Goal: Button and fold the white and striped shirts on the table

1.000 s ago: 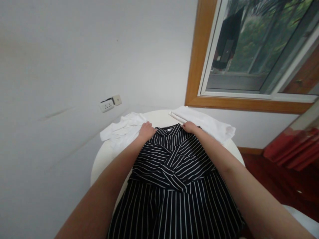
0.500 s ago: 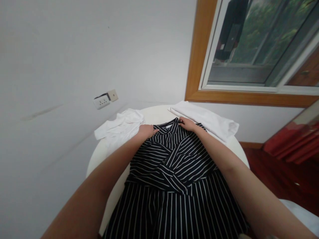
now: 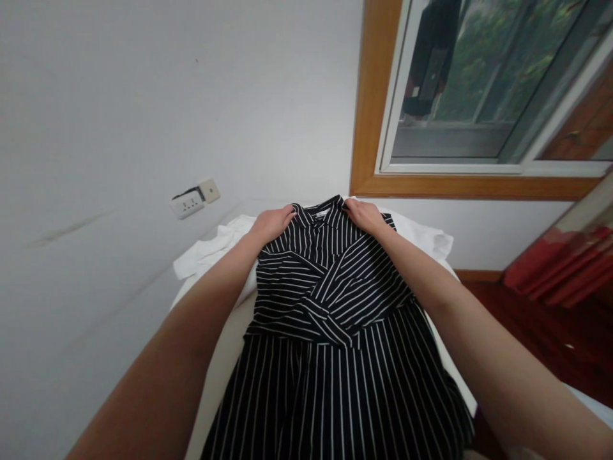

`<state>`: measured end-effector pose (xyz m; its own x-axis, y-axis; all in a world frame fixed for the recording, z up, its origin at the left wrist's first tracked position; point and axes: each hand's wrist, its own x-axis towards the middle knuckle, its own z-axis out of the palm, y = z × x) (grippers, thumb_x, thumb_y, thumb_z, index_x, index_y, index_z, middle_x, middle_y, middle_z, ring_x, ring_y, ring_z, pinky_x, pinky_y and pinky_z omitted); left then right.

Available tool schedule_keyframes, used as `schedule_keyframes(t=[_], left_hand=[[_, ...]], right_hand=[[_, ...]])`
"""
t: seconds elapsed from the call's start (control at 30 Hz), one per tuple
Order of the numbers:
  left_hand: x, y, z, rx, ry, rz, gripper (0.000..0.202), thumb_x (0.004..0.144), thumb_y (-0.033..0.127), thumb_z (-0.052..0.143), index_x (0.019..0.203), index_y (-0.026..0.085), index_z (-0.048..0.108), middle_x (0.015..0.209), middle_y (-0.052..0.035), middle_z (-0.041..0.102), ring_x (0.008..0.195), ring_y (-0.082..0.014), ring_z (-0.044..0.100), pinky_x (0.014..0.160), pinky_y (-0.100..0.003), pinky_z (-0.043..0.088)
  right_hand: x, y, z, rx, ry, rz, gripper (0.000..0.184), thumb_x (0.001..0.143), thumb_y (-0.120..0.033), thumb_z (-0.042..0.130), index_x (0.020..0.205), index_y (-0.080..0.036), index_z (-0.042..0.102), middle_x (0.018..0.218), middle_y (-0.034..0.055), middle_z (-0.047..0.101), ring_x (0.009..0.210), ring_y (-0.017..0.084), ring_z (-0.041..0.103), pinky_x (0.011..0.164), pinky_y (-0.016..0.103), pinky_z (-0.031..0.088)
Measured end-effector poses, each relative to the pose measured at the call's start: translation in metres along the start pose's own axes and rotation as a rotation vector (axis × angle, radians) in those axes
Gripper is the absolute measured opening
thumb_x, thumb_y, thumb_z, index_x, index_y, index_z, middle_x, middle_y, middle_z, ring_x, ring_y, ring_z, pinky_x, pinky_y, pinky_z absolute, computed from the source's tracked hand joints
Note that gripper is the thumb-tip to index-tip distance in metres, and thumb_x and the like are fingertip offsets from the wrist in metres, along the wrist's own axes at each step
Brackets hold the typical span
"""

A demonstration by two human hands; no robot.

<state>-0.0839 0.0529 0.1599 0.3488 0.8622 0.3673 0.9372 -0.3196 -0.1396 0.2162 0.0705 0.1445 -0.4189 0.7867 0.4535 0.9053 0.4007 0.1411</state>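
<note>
A black dress with white stripes (image 3: pixel 330 300) stretches over the round white table (image 3: pixel 223 377), its collar at the far end and its skirt running toward me. My left hand (image 3: pixel 274 225) is closed on the left side of the collar. On the collar's right side, my right hand (image 3: pixel 366 216) grips the cloth between thumb and fingers. The collar and shoulders look raised off the table. A crossed, wrapped panel shows at the waist. The sleeves are partly hidden beneath my forearms.
White crumpled cloth (image 3: pixel 211 252) lies at the table's left edge. Another white cloth (image 3: pixel 428 236) lies at the back right, partly behind the dress. A wall socket (image 3: pixel 186 204) and a wood-framed window (image 3: pixel 364 128) are beyond. A red curtain (image 3: pixel 560 265) hangs at the right.
Both hands have lifted the collar end of the dress upward and away from me, pulling the bodice straighter. The collar now covers part of the right white cloth. The view has shifted slightly.
</note>
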Motion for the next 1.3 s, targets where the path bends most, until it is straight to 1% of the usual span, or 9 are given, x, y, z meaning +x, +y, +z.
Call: schedule_keyframes(t=[0.2, 0.33, 0.5, 0.7, 0.83, 0.93, 1.03, 1.17, 1.3], left_hand=[[0.01, -0.008, -0.028, 0.216, 0.088, 0.051, 0.042, 0.1, 0.04, 0.021, 0.117, 0.016, 0.052, 0.102, -0.0132, 0.066, 0.086, -0.0218, 0.063, 0.069, -0.029, 0.04], [0.0, -0.009, -0.032, 0.294, 0.145, 0.151, 0.047, 0.102, 0.038, 0.015, 0.117, 0.012, 0.052, 0.097, -0.0094, 0.063, 0.083, -0.0159, 0.06, 0.069, -0.026, 0.038], [-0.049, -0.006, -0.024, 0.271, 0.123, 0.296, 0.042, 0.099, 0.043, 0.025, 0.104, 0.019, 0.06, 0.088, -0.0073, 0.061, 0.082, -0.019, 0.058, 0.066, -0.029, 0.039], [-0.143, 0.002, -0.02, 0.052, 0.019, 0.508, 0.029, 0.095, 0.04, 0.039, 0.09, 0.023, 0.062, 0.076, -0.0049, 0.058, 0.073, -0.0177, 0.055, 0.063, -0.03, 0.04], [-0.196, 0.009, -0.015, -0.078, 0.046, 0.779, 0.018, 0.093, 0.022, 0.044, 0.099, 0.028, 0.06, 0.088, -0.0042, 0.062, 0.077, -0.0162, 0.054, 0.067, -0.03, 0.042], [-0.217, 0.017, -0.011, -0.07, 0.008, 0.895, 0.022, 0.091, 0.016, 0.047, 0.104, 0.029, 0.059, 0.1, -0.0048, 0.063, 0.085, -0.0164, 0.054, 0.071, -0.029, 0.043], [-0.224, 0.025, -0.014, -0.053, -0.021, 0.884, 0.02, 0.091, 0.018, 0.046, 0.105, 0.026, 0.058, 0.102, -0.0059, 0.062, 0.089, -0.0178, 0.055, 0.075, -0.03, 0.043], [-0.227, 0.036, -0.021, -0.172, -0.039, 0.7, 0.025, 0.089, 0.039, 0.051, 0.104, 0.02, 0.058, 0.101, -0.0088, 0.062, 0.092, -0.0211, 0.055, 0.082, -0.035, 0.044], [-0.23, 0.05, -0.017, -0.26, -0.028, 0.467, 0.038, 0.083, 0.054, 0.053, 0.095, 0.019, 0.058, 0.093, -0.0076, 0.062, 0.086, -0.0219, 0.055, 0.079, -0.037, 0.045]], right_hand=[[0.032, 0.001, -0.015, -0.044, 0.093, -0.078, 0.034, 0.1, -0.024, 0.023, 0.116, -0.012, 0.05, 0.109, 0.015, 0.061, 0.093, 0.024, 0.055, 0.076, 0.031, 0.036], [0.02, -0.004, -0.013, -0.023, 0.157, -0.062, 0.033, 0.098, -0.024, 0.027, 0.117, -0.01, 0.05, 0.109, 0.0154, 0.06, 0.095, 0.025, 0.053, 0.078, 0.032, 0.036], [-0.047, -0.014, -0.014, 0.013, 0.066, -0.232, 0.028, 0.094, -0.025, 0.037, 0.109, -0.013, 0.057, 0.101, 0.0136, 0.062, 0.092, 0.024, 0.054, 0.077, 0.032, 0.037], [-0.148, -0.036, -0.036, 0.148, -0.027, -0.548, 0.023, 0.093, -0.026, 0.04, 0.092, -0.019, 0.062, 0.087, 0.0094, 0.063, 0.079, 0.021, 0.054, 0.071, 0.032, 0.04], [-0.197, -0.052, -0.048, 0.293, -0.037, -0.721, 0.022, 0.093, -0.023, 0.039, 0.094, -0.022, 0.062, 0.096, 0.0086, 0.063, 0.084, 0.02, 0.054, 0.074, 0.033, 0.043], [-0.219, -0.06, -0.05, 0.361, -0.139, -0.715, 0.021, 0.089, -0.015, 0.042, 0.096, -0.022, 0.061, 0.105, 0.0077, 0.061, 0.091, 0.019, 0.054, 0.078, 0.033, 0.045], [-0.227, -0.064, -0.052, 0.478, -0.218, -0.618, 0.032, 0.082, -0.012, 0.049, 0.111, -0.021, 0.058, 0.11, 0.0085, 0.06, 0.099, 0.02, 0.054, 0.084, 0.035, 0.046], [-0.23, -0.068, -0.054, 0.566, -0.22, -0.523, 0.058, 0.078, -0.026, 0.06, 0.134, -0.018, 0.046, 0.116, 0.0117, 0.058, 0.105, 0.024, 0.053, 0.089, 0.04, 0.045], [-0.231, -0.074, -0.055, 0.539, -0.185, -0.479, 0.054, 0.081, -0.028, 0.057, 0.133, -0.02, 0.049, 0.111, 0.0108, 0.059, 0.101, 0.024, 0.054, 0.087, 0.041, 0.044]])
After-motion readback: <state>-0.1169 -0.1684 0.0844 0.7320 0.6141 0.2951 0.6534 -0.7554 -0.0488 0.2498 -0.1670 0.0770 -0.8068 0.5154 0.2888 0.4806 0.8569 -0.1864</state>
